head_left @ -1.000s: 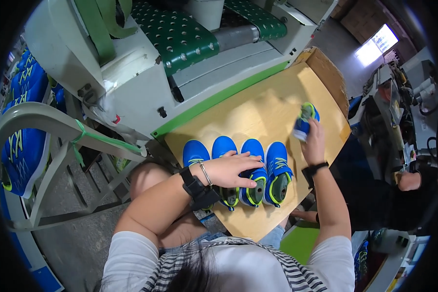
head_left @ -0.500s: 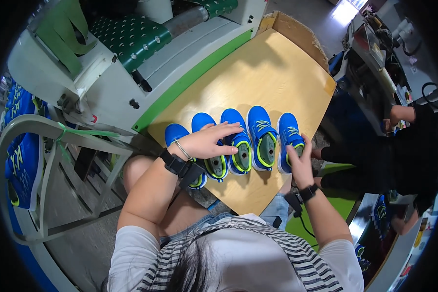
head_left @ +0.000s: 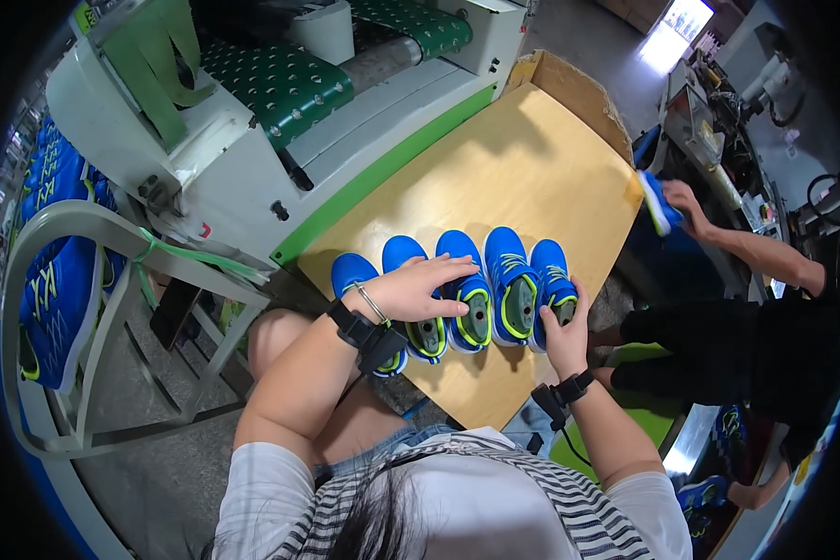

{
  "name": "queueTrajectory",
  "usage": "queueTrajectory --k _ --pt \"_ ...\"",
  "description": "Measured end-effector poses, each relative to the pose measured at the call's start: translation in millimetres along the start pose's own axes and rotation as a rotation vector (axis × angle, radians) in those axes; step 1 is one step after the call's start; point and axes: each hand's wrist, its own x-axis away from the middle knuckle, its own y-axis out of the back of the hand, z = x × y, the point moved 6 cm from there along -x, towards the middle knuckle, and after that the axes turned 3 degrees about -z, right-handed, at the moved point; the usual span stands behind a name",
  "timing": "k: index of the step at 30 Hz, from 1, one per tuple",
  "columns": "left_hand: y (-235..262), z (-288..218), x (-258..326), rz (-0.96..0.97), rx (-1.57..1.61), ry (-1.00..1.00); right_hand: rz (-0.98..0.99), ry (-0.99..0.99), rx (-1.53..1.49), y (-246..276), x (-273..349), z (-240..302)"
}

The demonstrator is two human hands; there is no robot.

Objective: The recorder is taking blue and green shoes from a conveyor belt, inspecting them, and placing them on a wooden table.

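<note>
Several blue sneakers with lime-green collars and white soles stand side by side in a row on a wooden board, toes pointing away from me. Grey-green shoe lasts (head_left: 520,306) fill their openings. My left hand (head_left: 418,287) lies flat over the left part of the row, palm down, fingers stretched to the right, hiding parts of the sneakers under it. At the right end, my right hand (head_left: 567,341) closes round the heel of the last blue sneaker (head_left: 551,264), thumb on the collar's left side and fingers on its right.
The wooden board (head_left: 495,159) has a cardboard edge (head_left: 583,89) at its far end. Beyond it on the left runs a green conveyor belt (head_left: 313,98). A grey metal frame (head_left: 75,219) stands left, near more blue sneakers (head_left: 61,317). At right, a co-worker's hand (head_left: 689,207) holds a sneaker (head_left: 658,201).
My right hand has closed on the rightmost sneaker, which now sits against its neighbour. My left hand stays over the row. The co-worker's hand has come in with a sneaker.
</note>
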Motion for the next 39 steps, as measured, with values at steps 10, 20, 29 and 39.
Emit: queueTrajectory --k 10,20,29,39 --pt "25.5 -12.7 4.4 -0.071 0.351 0.014 0.071 -0.014 0.074 12.1 -18.9 -13.7" --pt "64.6 47.3 6.9 -0.567 0.822 0.108 0.508 0.251 0.48 -89.3 -176.1 96.3" --pt "64.3 56.4 -0.4 -0.632 1.01 0.136 0.362 -0.155 -0.039 -154.2 -245.0 24.2" --pt "37.5 -13.2 3.1 -0.217 1.775 -0.154 0.69 0.316 -0.018 -76.2 -78.3 142.2"
